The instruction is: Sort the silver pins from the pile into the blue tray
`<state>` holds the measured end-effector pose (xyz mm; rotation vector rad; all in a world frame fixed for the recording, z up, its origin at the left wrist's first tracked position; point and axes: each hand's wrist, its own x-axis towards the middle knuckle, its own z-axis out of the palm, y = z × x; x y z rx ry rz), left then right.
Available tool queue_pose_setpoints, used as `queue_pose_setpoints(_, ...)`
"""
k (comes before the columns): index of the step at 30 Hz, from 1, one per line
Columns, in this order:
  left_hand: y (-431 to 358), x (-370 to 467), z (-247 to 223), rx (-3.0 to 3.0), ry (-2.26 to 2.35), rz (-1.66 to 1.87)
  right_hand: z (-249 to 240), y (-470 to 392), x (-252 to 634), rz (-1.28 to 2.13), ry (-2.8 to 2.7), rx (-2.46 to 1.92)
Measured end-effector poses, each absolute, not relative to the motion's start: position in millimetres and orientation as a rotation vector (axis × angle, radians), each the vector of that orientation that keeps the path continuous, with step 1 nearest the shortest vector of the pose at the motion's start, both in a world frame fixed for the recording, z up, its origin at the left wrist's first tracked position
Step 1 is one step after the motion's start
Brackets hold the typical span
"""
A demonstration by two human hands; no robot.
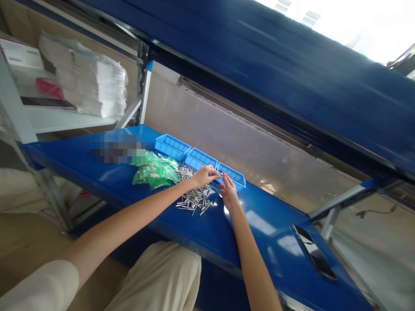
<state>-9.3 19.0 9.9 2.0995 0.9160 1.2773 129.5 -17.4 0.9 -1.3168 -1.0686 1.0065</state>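
Observation:
A loose pile of thin silver metal pins (193, 201), which look like blind rivets, lies on the blue table. Over the pile's right side is my left hand (204, 176), its thumb and fingers pinched together. Close beside it, my right hand (228, 194) is raised with its fingers drawn together near the left fingertips. Whatever is between the fingers is too small to make out. Behind the hands stand three blue plastic bins in a row: a left bin (172, 147), a middle bin (201, 158) and a right bin (238, 177), with some pins visible in the right one.
Green plastic bags (154, 170) lie left of the pile, near a pixelated patch. A black phone (314, 252) rests on the blue table (214, 242) at right. White stacked packs (97, 82) fill a shelf at left. A blue beam (259, 56) crosses above.

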Motion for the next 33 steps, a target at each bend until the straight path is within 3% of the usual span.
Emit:
queue_pose_setpoints(17, 22, -13, 14, 1.728, 1.040, 1.320, 14, -16, 145, 0.861, -0.773, -1.205)
queue_pose_setpoints(23, 28, -19, 15, 1.628, 1.057, 1.436, 14, -14, 146, 0.880, -1.090, -1.184)
queue_pose_setpoints(33, 27, -17, 14, 1.650, 1.061, 1.421, 1, -20, 140, 0.343, -1.765, -1.737)
